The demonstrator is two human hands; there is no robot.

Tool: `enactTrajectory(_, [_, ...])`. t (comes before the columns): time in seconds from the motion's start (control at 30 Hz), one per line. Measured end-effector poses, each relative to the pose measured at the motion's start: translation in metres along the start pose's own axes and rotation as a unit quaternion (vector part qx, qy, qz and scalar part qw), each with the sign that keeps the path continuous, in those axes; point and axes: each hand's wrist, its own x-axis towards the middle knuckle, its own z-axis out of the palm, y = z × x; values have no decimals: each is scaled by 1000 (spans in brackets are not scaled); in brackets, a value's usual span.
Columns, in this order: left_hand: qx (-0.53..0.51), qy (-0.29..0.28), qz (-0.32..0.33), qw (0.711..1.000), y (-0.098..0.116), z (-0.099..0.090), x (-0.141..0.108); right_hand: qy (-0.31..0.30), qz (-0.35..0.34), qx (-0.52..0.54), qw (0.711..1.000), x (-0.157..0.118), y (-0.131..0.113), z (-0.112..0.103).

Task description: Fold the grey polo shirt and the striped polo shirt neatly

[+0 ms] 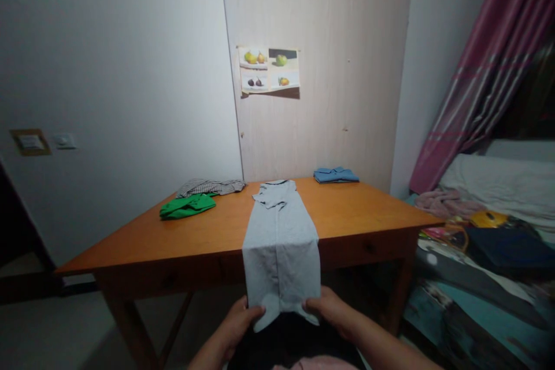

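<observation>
A light grey shirt (280,231) lies lengthwise on the wooden table, its sides folded inward into a long strip. The collar end rests toward the back, and the hem end hangs over the table's front edge. At the lower left corner of the hem, my left hand (243,318) pinches the cloth with the thumb on top. My right hand (327,307) grips the opposite hem corner the same way. Both hands are below the tabletop level, close to my lap, with the fingers behind the cloth hidden.
On the table (208,243) lie a green garment (187,206) and a striped garment (212,187) at the left. A folded blue garment (336,175) sits at the back right. To the right, a bed (472,295) holds several piled items. A fruit picture (269,71) hangs on the wall.
</observation>
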Motion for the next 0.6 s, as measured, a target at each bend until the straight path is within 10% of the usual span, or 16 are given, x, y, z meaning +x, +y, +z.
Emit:
enactTrajectory(0.23, [24, -55, 10, 998, 8, 8, -48, -22, -40, 38, 998, -49, -2, -1])
enactTrajectory(0.6, [-31, -197, 36, 979, 88, 40, -104, -119, -18, 110, 987, -103, -106, -4])
